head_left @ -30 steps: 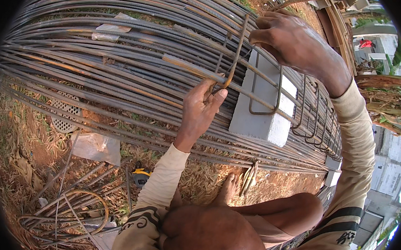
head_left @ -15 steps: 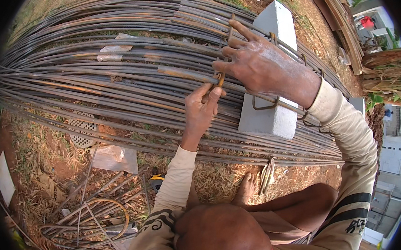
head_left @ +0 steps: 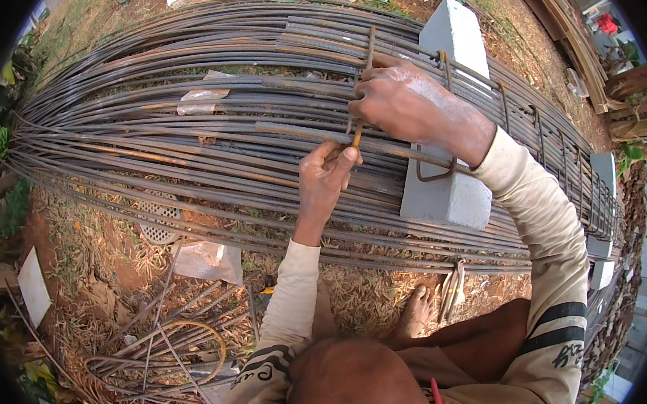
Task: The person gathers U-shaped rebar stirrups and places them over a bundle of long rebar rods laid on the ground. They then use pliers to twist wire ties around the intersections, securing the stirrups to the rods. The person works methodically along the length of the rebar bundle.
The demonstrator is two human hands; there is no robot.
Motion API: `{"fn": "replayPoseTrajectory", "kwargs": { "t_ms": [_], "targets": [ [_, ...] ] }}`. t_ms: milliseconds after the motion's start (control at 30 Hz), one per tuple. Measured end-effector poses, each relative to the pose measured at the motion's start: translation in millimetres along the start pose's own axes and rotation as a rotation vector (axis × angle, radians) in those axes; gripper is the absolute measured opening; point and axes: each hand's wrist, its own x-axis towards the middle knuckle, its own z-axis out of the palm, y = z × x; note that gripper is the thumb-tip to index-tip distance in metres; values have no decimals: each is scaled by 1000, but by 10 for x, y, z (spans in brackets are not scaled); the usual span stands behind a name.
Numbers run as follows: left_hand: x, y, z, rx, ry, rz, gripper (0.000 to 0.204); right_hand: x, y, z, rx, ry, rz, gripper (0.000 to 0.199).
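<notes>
A rusty steel stirrup (head_left: 370, 47) lies crosswise over long reinforcing bars (head_left: 296, 127). Thumb and fingers of my left hand (head_left: 324, 178) pinch its near, yellowish-brown end. My right hand (head_left: 414, 102) is curled round the stirrup's middle, back of the hand up; its fingertips are partly hidden. More stirrups (head_left: 504, 107) ring the bars to the right of my right hand. Beneath these bars stand two white blocks, the nearer block (head_left: 443, 197) beside my right wrist and the farther block (head_left: 456, 31) beyond it.
A large bundle of steel rods (head_left: 142, 72) spreads across the ground. Coiled rods (head_left: 154, 356) lie at the lower left, near a plastic sheet (head_left: 207, 261) and a perforated plate (head_left: 159, 217). Planks (head_left: 567, 35) lie at the far right. Bent strips (head_left: 452, 290) rest beside my foot.
My right hand's outstretched fingers have curled in round the stirrup. My left hand keeps its pinch on the near end. The view has shifted slightly.
</notes>
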Motion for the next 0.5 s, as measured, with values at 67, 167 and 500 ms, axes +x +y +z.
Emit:
{"fn": "replayPoseTrajectory", "kwargs": {
  "t_ms": [67,167,500],
  "targets": [
    [3,9,11,18,-11,-27,49,-46,38,44,-10,39,7,5],
    [-3,-17,85,22,-10,-26,51,-112,77,39,3,40,1,5],
    [-36,-121,56,36,12,-15,53,21,269,-294,235,-5,176,19]
  ]
}}
